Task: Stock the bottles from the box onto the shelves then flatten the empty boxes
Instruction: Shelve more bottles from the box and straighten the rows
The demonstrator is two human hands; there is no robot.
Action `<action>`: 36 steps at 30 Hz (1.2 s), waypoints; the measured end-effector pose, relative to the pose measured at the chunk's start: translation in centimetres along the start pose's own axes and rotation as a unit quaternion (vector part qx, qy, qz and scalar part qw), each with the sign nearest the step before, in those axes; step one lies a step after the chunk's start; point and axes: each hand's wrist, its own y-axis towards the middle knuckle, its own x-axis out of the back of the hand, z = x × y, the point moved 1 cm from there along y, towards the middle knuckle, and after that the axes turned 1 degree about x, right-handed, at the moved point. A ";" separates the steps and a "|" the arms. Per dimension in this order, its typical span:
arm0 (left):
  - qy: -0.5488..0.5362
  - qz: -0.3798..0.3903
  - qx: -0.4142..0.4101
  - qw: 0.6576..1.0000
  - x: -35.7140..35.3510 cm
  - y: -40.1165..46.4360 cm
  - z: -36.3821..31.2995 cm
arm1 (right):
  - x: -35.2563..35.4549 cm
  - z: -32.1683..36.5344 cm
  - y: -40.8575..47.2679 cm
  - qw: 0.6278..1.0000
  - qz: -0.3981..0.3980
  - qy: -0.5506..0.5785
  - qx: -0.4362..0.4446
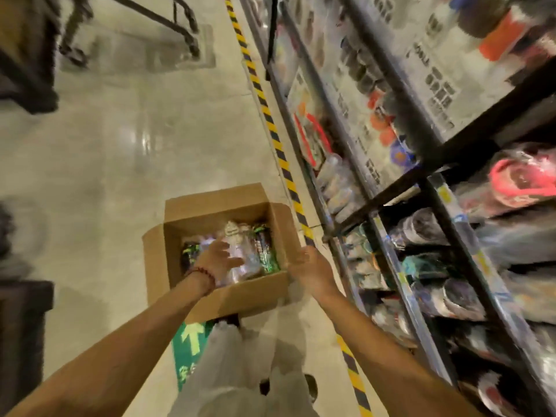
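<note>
Head: hands (264, 263) over open box (192, 206).

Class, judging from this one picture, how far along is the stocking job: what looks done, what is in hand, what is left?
Done: the cardboard box is open on the floor, and the shelves already hold goods. In hand: the left hand reaches into the box over the bottles; the right hand is at its right edge. Left: bottles remain inside, and the box is not yet flattened.
</note>
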 end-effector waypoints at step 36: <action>0.001 -0.147 0.335 0.931 -5.0 47.1 40.0 | -37.1 -21.3 47.4 0.963 0.015 -0.267 0.030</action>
